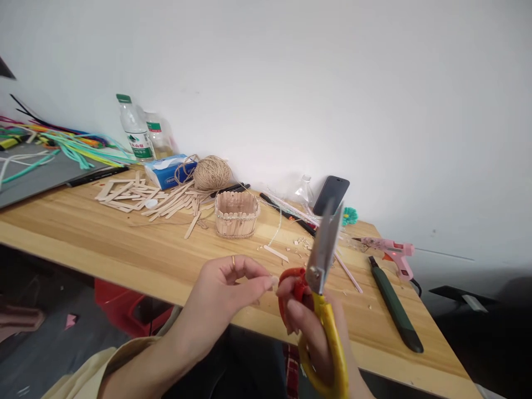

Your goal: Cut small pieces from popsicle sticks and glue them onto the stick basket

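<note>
Scissors point(316, 272) with one red and one yellow loop fill your right grip point(308, 322), nearer you than the basket and to its right, blades pointing upward. Your left grip point(233, 289) is pinched narrow on the basket's near side; you cannot tell whether its fingertips hold anything. Small and wooden, the basket point(235, 226) stands upright on the tabletop point(103, 235). Left of the basket lie loose sticks point(177, 203); beyond its left side, a twine ball point(211, 173); well to its right, a pink glue gun point(394, 254).
</note>
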`<state>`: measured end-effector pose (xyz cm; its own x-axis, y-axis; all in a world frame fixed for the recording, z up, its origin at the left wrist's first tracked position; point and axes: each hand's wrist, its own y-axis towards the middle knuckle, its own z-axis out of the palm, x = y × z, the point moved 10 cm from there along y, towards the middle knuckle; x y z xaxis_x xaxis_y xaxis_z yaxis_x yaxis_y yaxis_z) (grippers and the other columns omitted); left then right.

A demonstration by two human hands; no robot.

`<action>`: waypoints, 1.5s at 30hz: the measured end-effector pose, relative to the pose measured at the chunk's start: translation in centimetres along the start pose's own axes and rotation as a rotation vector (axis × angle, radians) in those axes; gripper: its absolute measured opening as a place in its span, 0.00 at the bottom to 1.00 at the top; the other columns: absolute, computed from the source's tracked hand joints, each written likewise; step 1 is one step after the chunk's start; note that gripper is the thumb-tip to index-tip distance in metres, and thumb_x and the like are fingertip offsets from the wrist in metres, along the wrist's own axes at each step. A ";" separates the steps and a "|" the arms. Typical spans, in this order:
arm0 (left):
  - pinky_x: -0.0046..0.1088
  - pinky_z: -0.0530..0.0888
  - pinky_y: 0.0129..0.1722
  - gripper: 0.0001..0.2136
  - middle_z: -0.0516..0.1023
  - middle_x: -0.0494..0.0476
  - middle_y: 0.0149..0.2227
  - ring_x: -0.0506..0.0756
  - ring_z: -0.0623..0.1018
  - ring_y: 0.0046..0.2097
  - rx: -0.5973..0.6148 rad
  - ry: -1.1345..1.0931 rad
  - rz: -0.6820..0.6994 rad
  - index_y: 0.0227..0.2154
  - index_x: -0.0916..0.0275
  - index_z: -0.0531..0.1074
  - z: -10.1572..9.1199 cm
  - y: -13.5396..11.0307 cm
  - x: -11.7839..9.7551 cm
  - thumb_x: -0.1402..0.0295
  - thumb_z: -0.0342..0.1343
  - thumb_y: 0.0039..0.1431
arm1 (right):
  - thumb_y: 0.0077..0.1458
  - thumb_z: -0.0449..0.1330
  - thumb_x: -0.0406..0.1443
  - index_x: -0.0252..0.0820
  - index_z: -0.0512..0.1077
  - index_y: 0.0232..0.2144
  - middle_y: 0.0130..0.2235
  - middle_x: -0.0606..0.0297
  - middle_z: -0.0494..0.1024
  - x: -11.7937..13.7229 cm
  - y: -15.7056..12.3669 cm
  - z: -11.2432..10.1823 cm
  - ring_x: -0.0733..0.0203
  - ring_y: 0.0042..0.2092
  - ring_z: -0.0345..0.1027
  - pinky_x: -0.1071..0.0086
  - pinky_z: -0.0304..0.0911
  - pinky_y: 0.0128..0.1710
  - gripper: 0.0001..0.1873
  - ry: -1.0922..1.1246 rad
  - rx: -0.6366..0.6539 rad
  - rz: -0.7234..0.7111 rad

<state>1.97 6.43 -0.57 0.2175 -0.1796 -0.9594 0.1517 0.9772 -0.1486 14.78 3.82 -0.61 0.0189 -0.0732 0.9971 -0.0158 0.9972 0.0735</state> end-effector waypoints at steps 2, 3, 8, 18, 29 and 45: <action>0.22 0.69 0.27 0.03 0.76 0.51 0.22 0.49 0.71 0.25 -0.052 -0.067 0.006 0.20 0.64 0.75 -0.4 0.1 0.0 0.71 0.63 0.41 | 0.41 0.62 0.57 0.41 0.70 0.30 0.25 0.69 0.61 -1.7 -0.5 0.5 0.66 0.25 0.52 0.73 0.51 0.23 0.25 0.069 0.057 0.047; 0.22 0.69 0.27 0.03 0.76 0.51 0.22 0.49 0.71 0.25 -0.069 -0.091 0.010 0.20 0.64 0.75 -0.4 0.1 0.0 0.71 0.63 0.41 | 0.41 0.62 0.58 0.41 0.71 0.30 0.25 0.70 0.59 -2.5 -0.8 0.9 0.66 0.26 0.51 0.74 0.51 0.23 0.27 0.085 0.095 0.078; 0.20 0.69 0.25 0.03 0.75 0.50 0.21 0.48 0.71 0.25 -0.095 -0.142 0.018 0.20 0.64 0.75 -0.3 0.1 0.2 0.72 0.63 0.42 | 0.40 0.59 0.61 0.42 0.68 0.31 0.27 0.70 0.59 -3.8 -1.6 2.5 0.69 0.23 0.46 0.74 0.48 0.21 0.30 0.049 0.220 0.061; 0.20 0.69 0.22 0.04 0.75 0.48 0.20 0.46 0.70 0.21 -0.102 -0.249 -0.009 0.21 0.65 0.74 0.2 -0.1 1.0 0.71 0.64 0.43 | 0.44 0.56 0.61 0.45 0.69 0.41 0.40 0.59 0.72 -2.5 -1.7 2.4 0.50 0.43 0.66 0.62 0.62 0.43 0.31 -0.046 0.149 -0.010; 0.19 0.70 0.21 0.04 0.74 0.47 0.18 0.46 0.71 0.19 -0.094 -0.300 0.038 0.21 0.64 0.73 0.4 -0.3 0.8 0.72 0.62 0.44 | 0.46 0.57 0.59 0.44 0.67 0.34 0.29 0.66 0.66 -2.8 -1.5 2.2 0.57 0.35 0.63 0.68 0.63 0.34 0.26 -0.085 0.199 -0.033; 0.17 0.71 0.24 0.03 0.75 0.48 0.22 0.45 0.71 0.23 -0.154 -0.240 0.072 0.20 0.65 0.73 -0.7 -0.4 0.7 0.73 0.63 0.43 | 0.46 0.51 0.63 0.42 0.59 0.25 0.23 0.73 0.56 -1.8 -0.9 2.2 0.66 0.25 0.48 0.71 0.45 0.23 0.30 -0.360 0.225 -0.056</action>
<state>1.38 6.01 -1.34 0.4472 -0.1131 -0.8872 -0.0168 0.9907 -0.1348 12.57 3.03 -2.40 -0.3239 -0.1686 0.9310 -0.2429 0.9658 0.0904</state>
